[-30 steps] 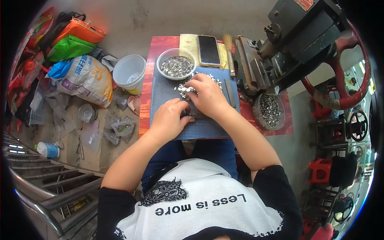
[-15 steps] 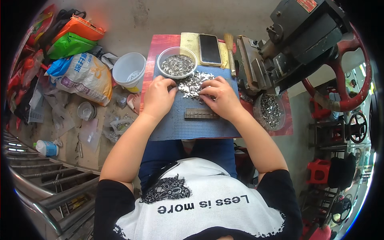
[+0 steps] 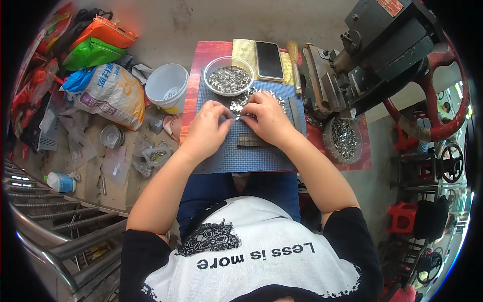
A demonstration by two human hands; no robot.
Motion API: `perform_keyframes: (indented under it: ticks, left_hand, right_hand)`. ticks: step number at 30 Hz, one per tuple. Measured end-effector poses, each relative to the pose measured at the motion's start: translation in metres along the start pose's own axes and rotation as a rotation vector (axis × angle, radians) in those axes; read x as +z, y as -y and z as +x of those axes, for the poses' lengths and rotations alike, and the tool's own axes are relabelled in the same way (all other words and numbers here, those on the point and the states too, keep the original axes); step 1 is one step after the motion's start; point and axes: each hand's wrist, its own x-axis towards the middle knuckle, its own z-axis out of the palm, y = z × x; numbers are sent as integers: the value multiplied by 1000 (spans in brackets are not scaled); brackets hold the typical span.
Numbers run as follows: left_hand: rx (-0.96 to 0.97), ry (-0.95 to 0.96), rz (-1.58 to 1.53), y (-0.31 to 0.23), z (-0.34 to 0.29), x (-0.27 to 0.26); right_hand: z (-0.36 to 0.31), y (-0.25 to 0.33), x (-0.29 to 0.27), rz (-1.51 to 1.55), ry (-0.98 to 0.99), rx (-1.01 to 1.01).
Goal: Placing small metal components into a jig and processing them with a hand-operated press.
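Note:
My left hand (image 3: 207, 128) and my right hand (image 3: 266, 120) come together over the blue textured mat (image 3: 224, 156). Both are closed in a pinch, their fingertips meeting at a small shiny metal piece (image 3: 238, 117). Just beyond lies a loose pile of similar small metal pieces (image 3: 275, 98), partly hidden by the right hand. A dark slotted metal block (image 3: 250, 141) rests on the mat below my fingers, its right end covered by that hand. Behind my left hand stands a clear round bowl (image 3: 229, 76) filled with such pieces.
A phone (image 3: 269, 60) lies on a yellow cloth (image 3: 243, 49) beside a brush (image 3: 294, 65). To the right stands a dark press (image 3: 382, 55) with a red handwheel (image 3: 427, 100), near another tub of pieces (image 3: 344, 141). A white bucket (image 3: 166, 85) and bags (image 3: 108, 95) are left.
My hands have moved closer together, the left one to the right, and their fingertips now meet at a small piece. The right hand has drawn slightly left and covers more of the block.

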Motion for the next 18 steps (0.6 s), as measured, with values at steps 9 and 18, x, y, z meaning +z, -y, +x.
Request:
perform_keyframes:
  ticks: [9,18]
  left_hand:
    - [176,147,40,-20,-7,15]
    - [54,307,56,-27,4,12]
  right_hand:
    - [-18,5,-31,137,-48,171]
    - [-69,20,-35,462,23,392]
